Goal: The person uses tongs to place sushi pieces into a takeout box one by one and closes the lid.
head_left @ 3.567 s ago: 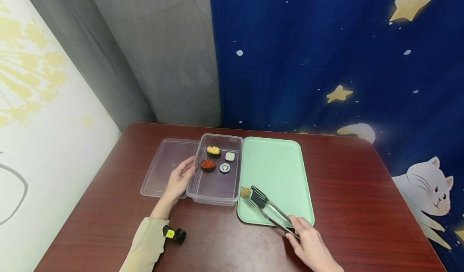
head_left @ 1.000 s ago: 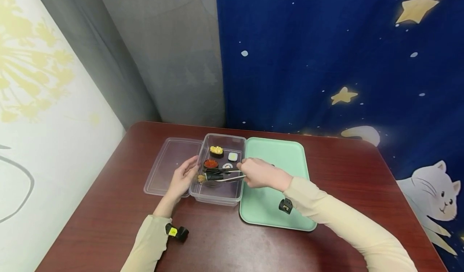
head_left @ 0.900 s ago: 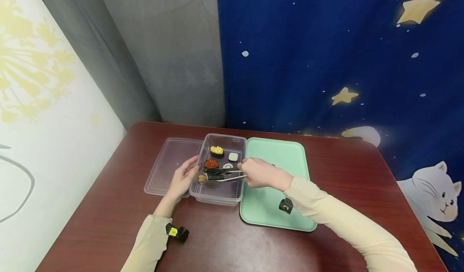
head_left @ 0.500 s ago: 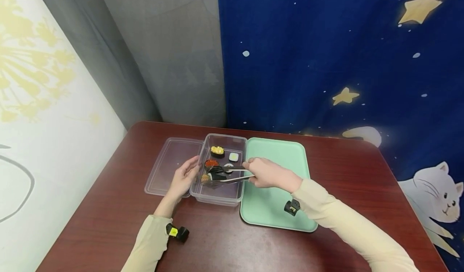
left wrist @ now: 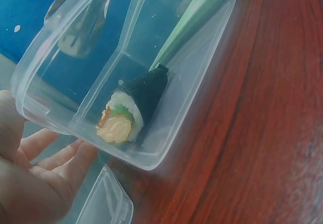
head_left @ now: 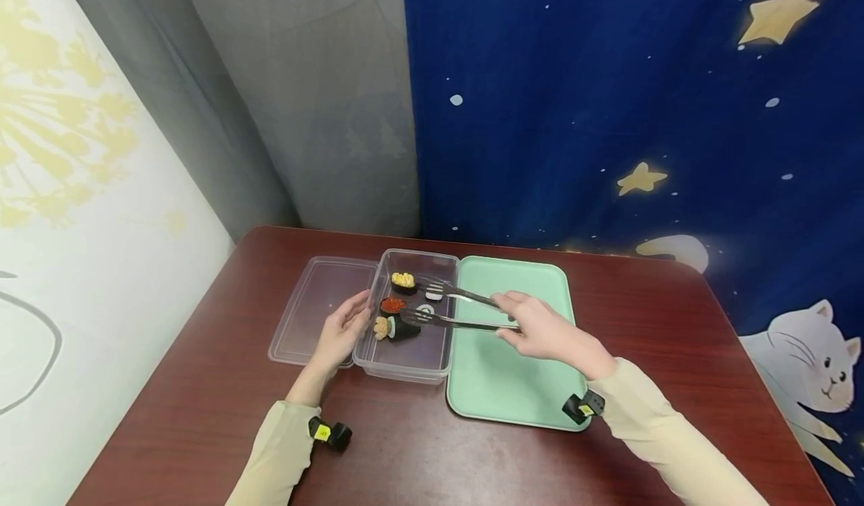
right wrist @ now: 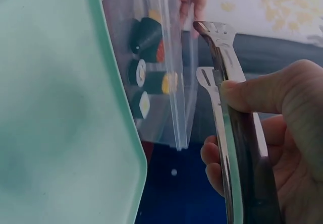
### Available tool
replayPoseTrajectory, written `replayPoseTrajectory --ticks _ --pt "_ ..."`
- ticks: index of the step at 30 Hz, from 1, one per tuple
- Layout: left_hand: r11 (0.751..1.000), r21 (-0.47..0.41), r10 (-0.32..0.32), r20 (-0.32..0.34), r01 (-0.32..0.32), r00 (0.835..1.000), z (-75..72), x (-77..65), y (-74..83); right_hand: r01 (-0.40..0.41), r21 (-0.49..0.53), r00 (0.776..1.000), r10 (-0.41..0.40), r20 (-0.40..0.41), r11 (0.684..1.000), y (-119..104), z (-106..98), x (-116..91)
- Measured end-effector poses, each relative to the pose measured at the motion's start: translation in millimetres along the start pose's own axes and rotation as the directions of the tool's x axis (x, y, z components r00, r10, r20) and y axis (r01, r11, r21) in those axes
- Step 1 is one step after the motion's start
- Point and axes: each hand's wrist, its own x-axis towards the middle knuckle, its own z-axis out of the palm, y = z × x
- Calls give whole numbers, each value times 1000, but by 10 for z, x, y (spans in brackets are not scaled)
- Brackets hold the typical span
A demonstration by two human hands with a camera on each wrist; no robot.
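Observation:
My right hand holds metal serving tongs, thumb on one arm and fingers on the other. Their spread, slotted tips reach over the clear plastic container. Inside lies a seaweed hand roll, a black cone with rice and pale filling at its wide end, free of the tongs. Beside it are a red-topped sushi, a yellow-topped sushi and two small rolls, partly covered by the tongs in the head view. My left hand rests its relaxed fingers against the container's left wall.
A flat clear lid lies left of the container, partly under my left hand. On the right, a green tray stands against the container. Behind the brown table hang grey and blue curtains.
The tongs carried the hand roll from the tray into the container and let it go. Their arms have spread, and my right hand has drawn back to the right. The left hand stays put.

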Motion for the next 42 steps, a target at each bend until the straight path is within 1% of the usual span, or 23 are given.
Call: replayPoseTrajectory --ticks 3,6,10,14,18,22,26,28,30,33,37,42 --pt "1000 0 -2 4 2 1000 6 -1 2 -50 19 996 51 -70 999 44 -22 -140" --pt "1000 -4 -6 6 6 1000 10 -5 8 -104 25 986 107 -127 994 93 -41 -265" --pt "1000 -9 -9 13 10 1000 7 -8 14 -162 28 969 164 -184 986 153 -68 -416" --pt "1000 -7 -3 20 3 1000 0 -7 0 -206 36 946 209 -250 978 201 -89 -572" --pt "1000 -10 3 18 -3 1000 -1 -19 -1 -258 42 908 257 -330 965 259 -91 -739" --pt "1000 -13 9 16 -9 1000 2 -27 9 -314 48 860 305 -409 948 333 -85 -893" --pt "1000 -5 12 20 -12 1000 1 -24 12 -361 34 818 334 -468 932 403 -74 -1030" --pt "1000 -4 11 22 -11 1000 0 -22 12 -384 31 801 350 -486 923 434 -65 -1101" --pt "1000 -3 9 20 -9 1000 -1 -22 10 -405 35 787 368 -495 914 468 -51 -1174" --pt "1000 -3 5 17 -5 1000 -1 -21 8 -456 60 761 424 -492 888 532 -17 -1274" --pt "1000 0 3 13 -3 1000 -1 -20 5 -529 94 722 505 -472 844 621 46 -1384" --pt "1000 1 1 12 -1 1000 1 -19 5 -604 107 679 580 -451 790 694 132 -1475"
